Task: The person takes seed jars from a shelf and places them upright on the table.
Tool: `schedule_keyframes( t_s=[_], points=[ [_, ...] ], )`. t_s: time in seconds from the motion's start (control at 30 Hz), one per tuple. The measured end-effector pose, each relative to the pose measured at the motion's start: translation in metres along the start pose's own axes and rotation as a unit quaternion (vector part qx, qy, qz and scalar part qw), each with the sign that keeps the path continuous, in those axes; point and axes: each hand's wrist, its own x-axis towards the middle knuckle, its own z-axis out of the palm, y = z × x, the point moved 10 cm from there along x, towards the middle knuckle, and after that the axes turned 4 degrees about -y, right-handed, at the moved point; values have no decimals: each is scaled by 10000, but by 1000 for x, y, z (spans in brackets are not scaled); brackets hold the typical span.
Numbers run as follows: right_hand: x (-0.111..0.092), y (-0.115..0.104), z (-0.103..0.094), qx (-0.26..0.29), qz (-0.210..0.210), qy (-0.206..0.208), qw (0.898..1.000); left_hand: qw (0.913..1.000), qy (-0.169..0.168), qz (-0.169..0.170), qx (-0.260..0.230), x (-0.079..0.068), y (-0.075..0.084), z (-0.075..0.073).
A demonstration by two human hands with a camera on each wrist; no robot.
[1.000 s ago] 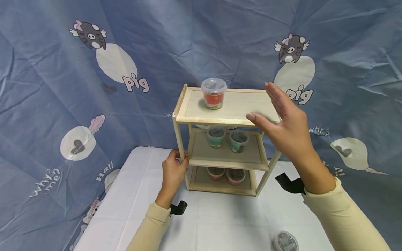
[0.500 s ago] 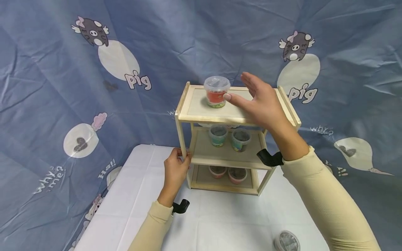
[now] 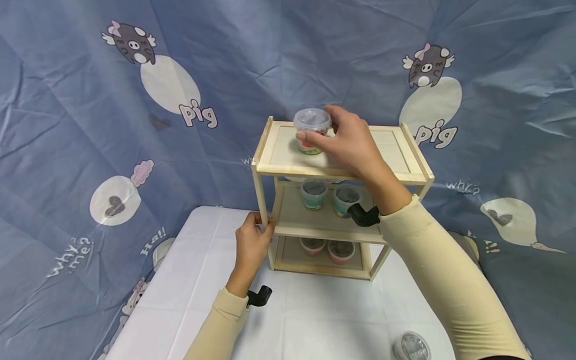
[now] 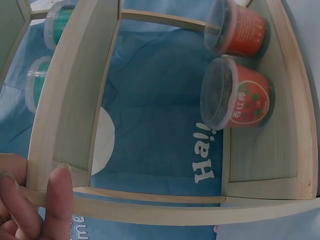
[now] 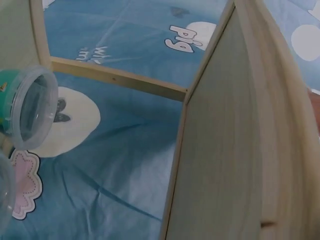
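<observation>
A three-tier wooden rack (image 3: 330,232) stands on the white-covered table. On its top shelf is a clear-lidded plastic tub (image 3: 312,120) with a red label. My right hand (image 3: 353,142) holds this tub from the right, thumb across its front and fingers round the back; the right wrist view shows neither. Lower down, my left hand (image 3: 252,245) grips the rack's left front post near the middle shelf. In the left wrist view, the thumb (image 4: 59,200) lies against the wood.
Two teal tubs, one on the left (image 3: 313,196) and one on the right (image 3: 344,195), sit on the middle shelf. Two red tubs (image 4: 245,100) occupy the bottom shelf. Another lidded tub (image 3: 412,346) stands at the table's front right. A blue printed cloth (image 3: 243,60) hangs behind the rack.
My right hand has moved left over the top shelf and closed round the red-labelled tub. My left hand keeps its grip on the post.
</observation>
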Motion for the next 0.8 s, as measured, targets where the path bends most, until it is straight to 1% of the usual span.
schedule_keyframes(
  t_s=[0.2, 0.53, 0.67, 0.8],
  points=[
    [1, 3, 0, -34, 152, 188, 9997, 10000, -7, -33, -23, 0, 1, 1],
    [1, 4, -1, 10, 167, 230, 9996, 10000, 22, 9, -58, 2, 1, 2],
    [-1, 2, -5, 131, 57, 480, 9987, 10000, 6, -31, -85, 1, 0, 2],
    [-6, -3, -14, 451, -96, 821, 9956, 10000, 34, -52, -46, 0, -2, 0]
  ],
)
